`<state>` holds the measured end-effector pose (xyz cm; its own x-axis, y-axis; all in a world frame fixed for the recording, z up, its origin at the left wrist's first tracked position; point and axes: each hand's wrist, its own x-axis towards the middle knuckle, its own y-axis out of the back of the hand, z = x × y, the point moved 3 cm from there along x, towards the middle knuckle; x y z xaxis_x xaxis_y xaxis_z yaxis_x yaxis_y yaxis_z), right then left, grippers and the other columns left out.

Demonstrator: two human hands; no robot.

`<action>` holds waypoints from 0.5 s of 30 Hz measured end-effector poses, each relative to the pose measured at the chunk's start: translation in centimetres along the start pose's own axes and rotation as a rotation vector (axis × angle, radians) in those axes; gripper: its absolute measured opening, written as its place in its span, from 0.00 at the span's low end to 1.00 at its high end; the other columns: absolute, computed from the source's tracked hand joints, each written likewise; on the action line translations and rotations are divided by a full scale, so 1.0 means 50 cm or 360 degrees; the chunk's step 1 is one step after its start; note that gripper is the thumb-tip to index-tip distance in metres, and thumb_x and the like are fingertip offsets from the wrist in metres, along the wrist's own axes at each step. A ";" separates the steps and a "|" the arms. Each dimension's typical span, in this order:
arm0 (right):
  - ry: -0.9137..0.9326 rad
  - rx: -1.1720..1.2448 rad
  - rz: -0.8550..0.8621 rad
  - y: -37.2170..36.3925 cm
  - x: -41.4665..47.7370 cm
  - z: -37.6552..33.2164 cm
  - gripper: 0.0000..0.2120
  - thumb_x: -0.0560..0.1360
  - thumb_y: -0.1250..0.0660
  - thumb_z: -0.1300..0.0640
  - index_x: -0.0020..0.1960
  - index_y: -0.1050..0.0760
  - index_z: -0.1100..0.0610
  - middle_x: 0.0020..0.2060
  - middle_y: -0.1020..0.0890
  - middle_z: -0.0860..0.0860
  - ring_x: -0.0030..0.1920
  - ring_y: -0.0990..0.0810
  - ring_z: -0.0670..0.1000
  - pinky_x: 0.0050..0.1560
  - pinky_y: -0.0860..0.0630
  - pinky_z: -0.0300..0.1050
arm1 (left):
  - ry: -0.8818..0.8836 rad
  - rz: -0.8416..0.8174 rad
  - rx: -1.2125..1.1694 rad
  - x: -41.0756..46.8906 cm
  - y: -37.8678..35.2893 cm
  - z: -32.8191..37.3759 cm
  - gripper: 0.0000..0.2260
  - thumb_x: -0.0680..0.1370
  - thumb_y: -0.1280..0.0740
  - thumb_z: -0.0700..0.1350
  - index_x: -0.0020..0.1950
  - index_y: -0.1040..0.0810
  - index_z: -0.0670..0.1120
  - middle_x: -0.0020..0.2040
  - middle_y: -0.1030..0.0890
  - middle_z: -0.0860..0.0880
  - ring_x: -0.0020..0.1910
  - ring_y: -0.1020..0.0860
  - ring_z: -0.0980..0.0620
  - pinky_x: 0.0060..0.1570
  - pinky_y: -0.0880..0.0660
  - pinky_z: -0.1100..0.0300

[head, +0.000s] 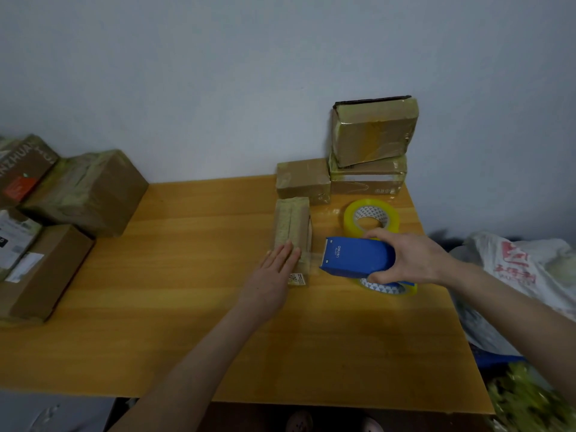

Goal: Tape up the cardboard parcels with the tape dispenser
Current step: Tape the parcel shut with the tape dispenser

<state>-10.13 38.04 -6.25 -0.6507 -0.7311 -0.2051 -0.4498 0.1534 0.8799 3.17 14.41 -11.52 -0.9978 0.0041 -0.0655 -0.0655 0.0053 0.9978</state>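
Left hand (274,269), fingers straight, presses the small parcel (292,235) on the bench (187,275); right hand (411,260) grips the blue tape dispenser (355,257) just beside it.

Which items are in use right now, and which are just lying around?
In use: parcel under left hand; dispenser in right hand.
Lying about: spare tape roll, stacked boxes, left pile, plastic bag.

light: dim, soft, bluish on the wall (218,73) | shadows: faint, under the left boxes (84,194) | glare: weak sheen on the table (187,244) | blur: plastic bag (514,263) and green heap (526,397) smeared at right edge | distortion: wide-angle bending at borders | focus: tape dispenser (355,257) fairly sharp
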 end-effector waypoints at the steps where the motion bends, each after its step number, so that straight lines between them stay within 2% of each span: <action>1: -0.0010 0.0003 -0.0005 0.000 -0.003 0.002 0.38 0.65 0.26 0.39 0.71 0.37 0.42 0.49 0.24 0.41 0.47 0.23 0.47 0.47 0.23 0.45 | -0.0006 -0.0002 0.0001 0.000 -0.001 -0.001 0.34 0.81 0.44 0.41 0.73 0.68 0.51 0.77 0.63 0.50 0.77 0.61 0.53 0.72 0.64 0.59; 3: -0.0026 0.0030 -0.0018 -0.002 -0.009 0.008 0.38 0.66 0.26 0.40 0.71 0.38 0.41 0.50 0.23 0.41 0.48 0.23 0.46 0.47 0.23 0.45 | -0.0020 -0.0002 -0.0018 0.000 -0.002 -0.003 0.34 0.81 0.43 0.40 0.72 0.69 0.51 0.78 0.63 0.50 0.77 0.61 0.53 0.75 0.61 0.58; 7: -0.0038 0.0069 -0.0045 -0.001 -0.019 0.018 0.38 0.66 0.26 0.41 0.72 0.38 0.38 0.45 0.25 0.36 0.43 0.25 0.41 0.40 0.28 0.36 | -0.0050 -0.0029 -0.0022 0.001 0.002 -0.001 0.34 0.81 0.43 0.39 0.74 0.67 0.50 0.78 0.62 0.49 0.77 0.61 0.53 0.75 0.60 0.57; 10: -0.0039 0.0022 -0.0060 -0.001 -0.013 0.014 0.38 0.65 0.27 0.40 0.72 0.38 0.38 0.42 0.25 0.35 0.42 0.25 0.40 0.40 0.26 0.38 | -0.0038 -0.0034 -0.0041 -0.001 0.002 -0.002 0.34 0.81 0.43 0.41 0.75 0.66 0.50 0.78 0.61 0.49 0.77 0.61 0.53 0.76 0.60 0.56; 15: -0.0079 -0.0059 -0.0115 -0.016 -0.004 0.010 0.36 0.65 0.29 0.39 0.71 0.37 0.39 0.39 0.28 0.35 0.41 0.27 0.42 0.38 0.27 0.39 | -0.0039 -0.0011 -0.0089 -0.001 -0.003 -0.004 0.34 0.81 0.42 0.43 0.72 0.67 0.53 0.78 0.61 0.51 0.76 0.61 0.54 0.75 0.60 0.57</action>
<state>-9.95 38.41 -7.14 -0.6473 -0.7055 -0.2885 -0.4740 0.0762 0.8772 3.22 14.21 -11.67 -0.9970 0.0287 -0.0717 -0.0731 -0.0504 0.9960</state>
